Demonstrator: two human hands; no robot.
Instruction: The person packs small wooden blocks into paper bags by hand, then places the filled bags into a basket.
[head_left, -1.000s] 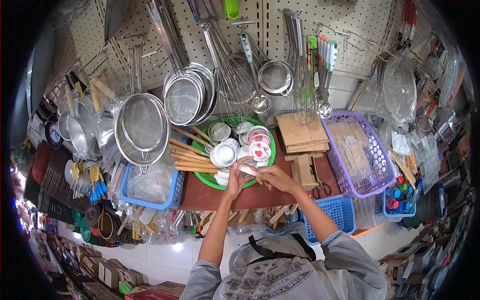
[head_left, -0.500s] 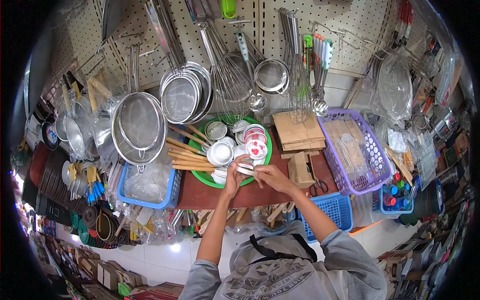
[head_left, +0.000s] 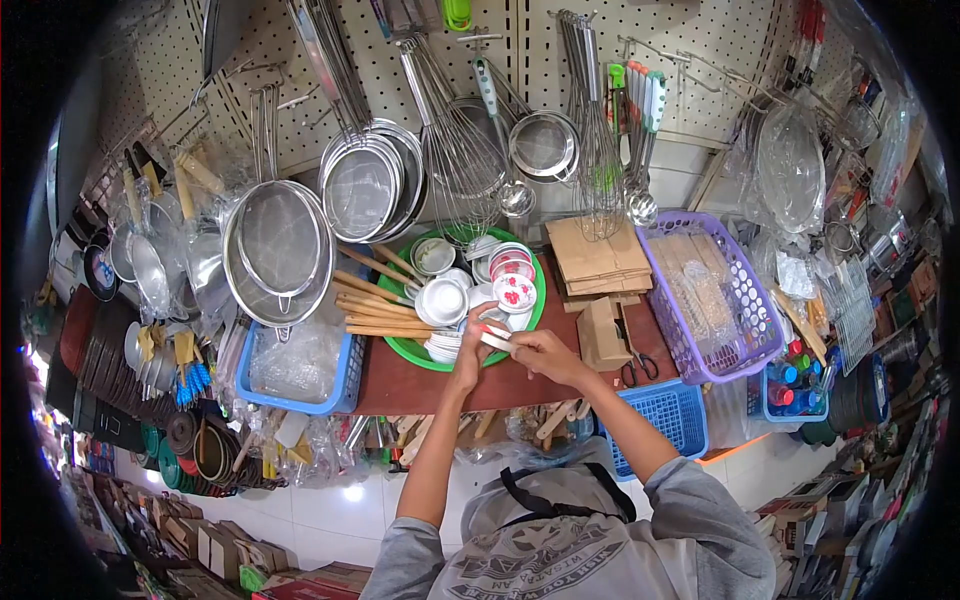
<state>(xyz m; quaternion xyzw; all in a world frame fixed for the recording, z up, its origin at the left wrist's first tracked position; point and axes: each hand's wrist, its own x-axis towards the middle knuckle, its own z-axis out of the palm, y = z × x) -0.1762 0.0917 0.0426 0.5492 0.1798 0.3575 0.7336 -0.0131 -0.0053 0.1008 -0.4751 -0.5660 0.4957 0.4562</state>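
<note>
Between my two hands is a small white dish (head_left: 496, 340), tilted with its pale rim toward me and a bit of red showing. My left hand (head_left: 472, 352) grips it from the left, fingers curled around it. On the right, my right hand (head_left: 545, 357) pinches the other edge with closed fingers. Just beyond them sits a green basin (head_left: 541, 290) filled with white bowls (head_left: 440, 302), red-flowered dishes (head_left: 514, 292) and several wooden-handled utensils (head_left: 385, 310). Part of the basin is hidden behind my hands.
A blue basket (head_left: 300, 405) with plastic-wrapped goods stands left of the basin. To the right are brown cardboard pieces (head_left: 595, 258), black-handled scissors (head_left: 640, 370), a purple basket (head_left: 745, 375) and a lower blue basket (head_left: 660, 420). Strainers (head_left: 278, 240) and whisks (head_left: 462, 150) hang above.
The dish has turned slightly in my hands, so its edge now faces me more. Both hands have shifted only a little, and the surroundings stay as they were.
</note>
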